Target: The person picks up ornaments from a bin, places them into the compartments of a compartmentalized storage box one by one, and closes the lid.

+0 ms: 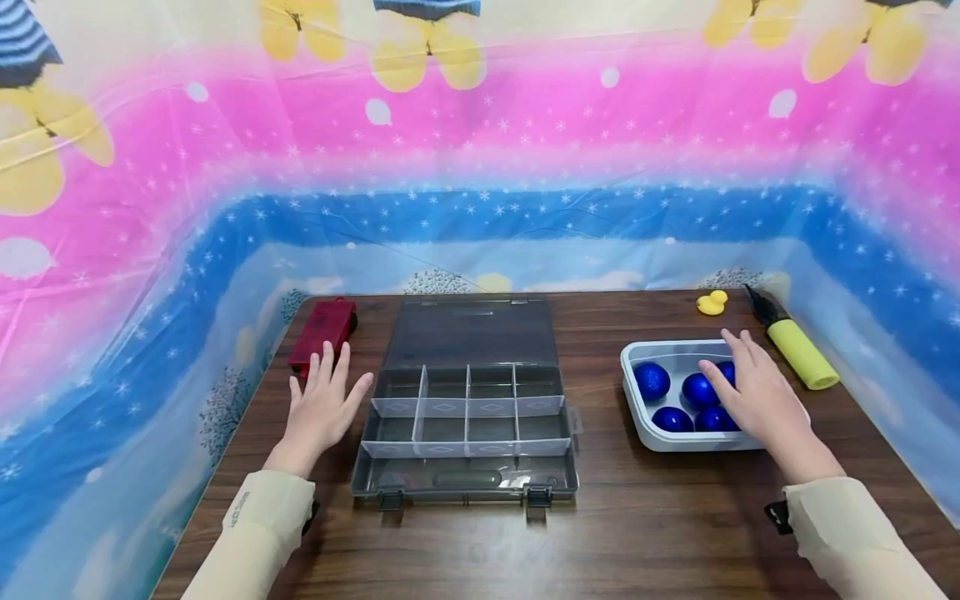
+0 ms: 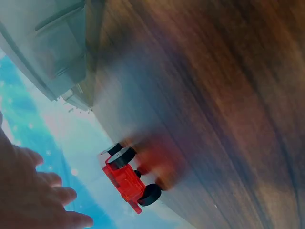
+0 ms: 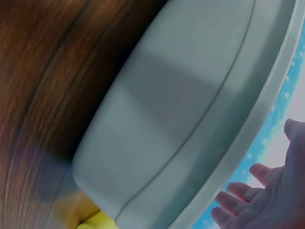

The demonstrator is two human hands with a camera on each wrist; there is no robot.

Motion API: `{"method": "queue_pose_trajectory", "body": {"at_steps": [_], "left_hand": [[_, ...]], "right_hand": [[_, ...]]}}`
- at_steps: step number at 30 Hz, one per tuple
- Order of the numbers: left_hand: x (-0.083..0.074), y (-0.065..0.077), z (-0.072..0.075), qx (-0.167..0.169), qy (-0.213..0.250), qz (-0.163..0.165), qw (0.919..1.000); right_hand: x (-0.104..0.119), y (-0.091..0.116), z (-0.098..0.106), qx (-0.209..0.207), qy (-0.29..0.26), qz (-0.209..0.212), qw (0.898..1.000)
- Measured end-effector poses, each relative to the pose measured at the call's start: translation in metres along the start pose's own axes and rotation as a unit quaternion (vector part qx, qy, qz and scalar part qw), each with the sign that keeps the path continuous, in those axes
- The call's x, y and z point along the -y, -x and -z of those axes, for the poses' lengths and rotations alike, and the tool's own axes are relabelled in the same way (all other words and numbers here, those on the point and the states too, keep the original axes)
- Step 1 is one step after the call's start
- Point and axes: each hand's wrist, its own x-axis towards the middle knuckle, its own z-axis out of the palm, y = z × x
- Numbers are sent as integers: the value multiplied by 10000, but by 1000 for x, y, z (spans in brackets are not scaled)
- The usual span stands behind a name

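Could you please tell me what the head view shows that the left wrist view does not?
Only the head view shows the blue balls in the white tub, the yellow duck, the pump and the right hand.

Only the left wrist view shows the red reflection of the toy car in the table.

Both show the left hand, toy car, grey box, table and patterned backdrop.

Blue balls [image 1: 698, 390] inside pale tub [image 1: 678, 358]
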Motion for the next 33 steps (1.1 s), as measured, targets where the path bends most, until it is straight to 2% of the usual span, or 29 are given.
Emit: {"method": "queue_pose_trajectory", "body": {"at_steps": [5,9,14,18,21,24,26,30,33], "left_hand": [[-2,3,-1,-375,187,-173,9990],[-3,10,0,-453,342,-319,9979],[-4,29,4,-35,1022,-198,9946],[-4,46,3,383,1681,-206,9848],[-3,58,2,674,1958,-249,9780],[-2,69,0,923,2034,-252,9744],[-2,75,-3,979,1999,-320,9744],[-1,84,-10,866,1990,-477,9750],[-1,88,-14,857,2046,-472,9739]], "right_hand": [[13,1,-7,-55,232,160,9996],[22,0,-14,-58,424,305,9986],[28,-6,-25,100,479,445,9978],[28,-10,-33,204,511,451,9975],[29,-15,-38,390,497,428,9971],[29,-17,-43,594,476,367,9964],[28,-18,-45,693,469,303,9960],[27,-22,-47,740,481,228,9958],[27,-25,-47,752,491,193,9958]]}}
